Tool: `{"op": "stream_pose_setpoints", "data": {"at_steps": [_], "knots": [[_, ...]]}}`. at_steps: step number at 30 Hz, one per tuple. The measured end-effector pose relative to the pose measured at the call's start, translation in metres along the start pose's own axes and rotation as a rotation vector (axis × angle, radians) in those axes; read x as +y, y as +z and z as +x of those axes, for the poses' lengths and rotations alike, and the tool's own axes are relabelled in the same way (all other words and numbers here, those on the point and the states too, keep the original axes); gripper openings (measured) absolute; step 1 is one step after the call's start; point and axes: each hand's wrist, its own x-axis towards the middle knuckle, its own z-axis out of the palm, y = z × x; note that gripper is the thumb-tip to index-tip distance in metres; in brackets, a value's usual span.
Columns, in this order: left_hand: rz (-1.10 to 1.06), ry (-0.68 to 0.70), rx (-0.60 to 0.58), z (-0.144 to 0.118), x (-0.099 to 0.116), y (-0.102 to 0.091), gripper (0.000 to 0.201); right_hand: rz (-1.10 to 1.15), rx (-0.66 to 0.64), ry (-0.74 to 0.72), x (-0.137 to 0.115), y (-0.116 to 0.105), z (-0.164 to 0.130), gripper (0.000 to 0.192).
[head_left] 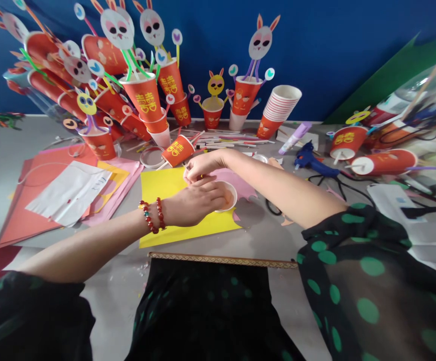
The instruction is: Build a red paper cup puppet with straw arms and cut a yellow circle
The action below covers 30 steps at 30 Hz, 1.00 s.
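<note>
A paper cup (230, 196) is tipped on its side with its white-rimmed mouth facing right, over a yellow sheet (165, 188). My left hand (191, 204), with red bead bracelets (153, 215) at the wrist, lies over the cup, fingers wrapped round its side. Reaching across from the right, my right hand (204, 165) is closed just beyond the left one, near the cup's hidden base end. Whatever is between its fingertips is hidden. Close behind sits a tilted red paper cup (179, 150) with sticks. A pink paper scrap (238, 181) lies beside the held cup.
Red cups with paper rabbit heads (260, 42) stand along the back and left. A stack of cups (280, 108), loose sticks (227, 138), a purple glue stick (295, 138) and a blue glue gun (313, 159) lie behind and right. Coloured sheets (33, 185) are left.
</note>
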Motion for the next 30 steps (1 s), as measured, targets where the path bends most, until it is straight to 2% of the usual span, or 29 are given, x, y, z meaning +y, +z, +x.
{"op": "stream_pose_setpoints", "data": {"at_steps": [10, 16, 24, 30], "knots": [[0.024, 0.008, 0.018, -0.001, -0.001, 0.002, 0.038, 0.157, 0.116, -0.074, 0.014, 0.000, -0.025, 0.007], [0.016, -0.025, -0.021, -0.001, 0.000, 0.001, 0.036, 0.230, 0.211, -0.117, 0.030, 0.002, -0.043, 0.010], [0.018, -0.065, -0.053, 0.001, 0.002, 0.000, 0.038, 0.267, 0.414, -0.186, 0.042, 0.014, -0.071, 0.011], [0.060, -0.094, -0.088, 0.002, 0.004, -0.001, 0.037, 0.295, 0.591, -0.202, 0.053, 0.034, -0.096, 0.011]]}}
